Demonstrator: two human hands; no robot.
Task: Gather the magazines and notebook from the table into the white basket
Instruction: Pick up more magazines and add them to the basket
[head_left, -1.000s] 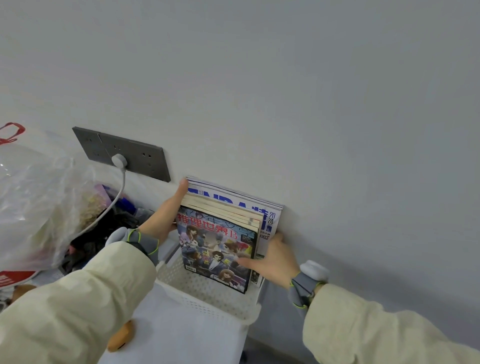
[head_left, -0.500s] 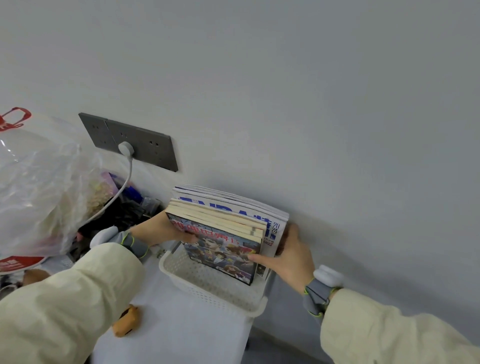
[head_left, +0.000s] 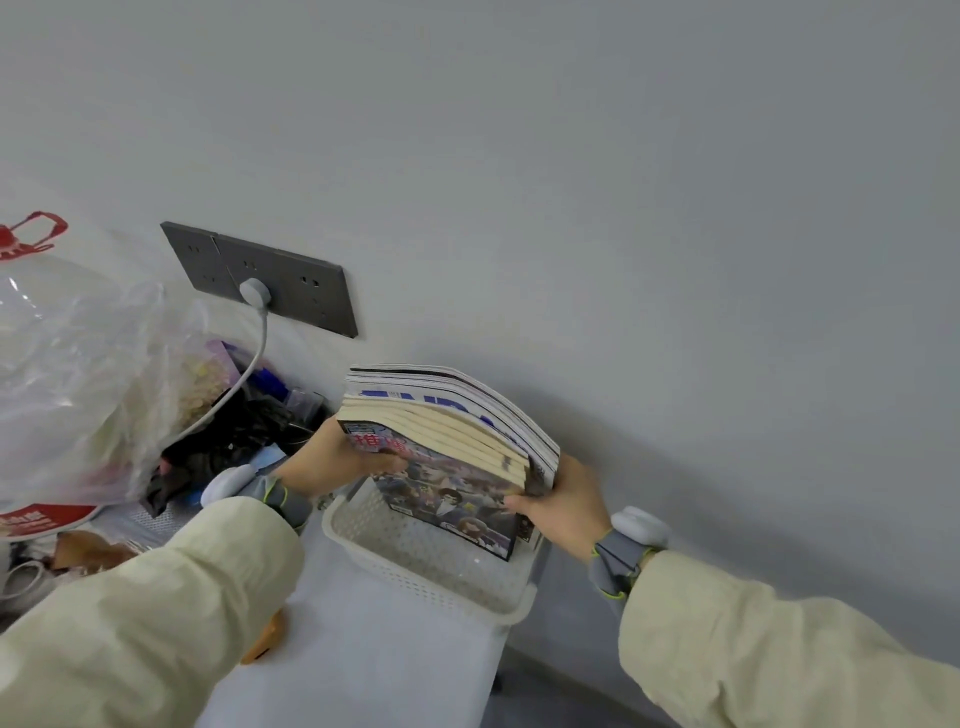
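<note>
A stack of magazines (head_left: 452, 457) stands upright on edge inside the white perforated basket (head_left: 415, 556), leaning toward me. The front cover shows cartoon figures and red characters; larger white magazines with blue letters stand behind. My left hand (head_left: 332, 457) grips the stack's left edge, thumb on the front cover. My right hand (head_left: 566, 504) grips its right edge, fingers on the front cover. I cannot tell a notebook apart within the stack.
The basket sits at the far right corner of a white table (head_left: 363, 665), close to the grey wall. A clear plastic bag (head_left: 78, 374) and dark clutter (head_left: 234, 436) lie left. A grey socket panel (head_left: 270, 275) with a white plug and cable is on the wall.
The stack has tipped forward toward me in the basket, showing its top edges. My left hand slid from the stack's top corner down to its left side. My right hand stays on the right edge.
</note>
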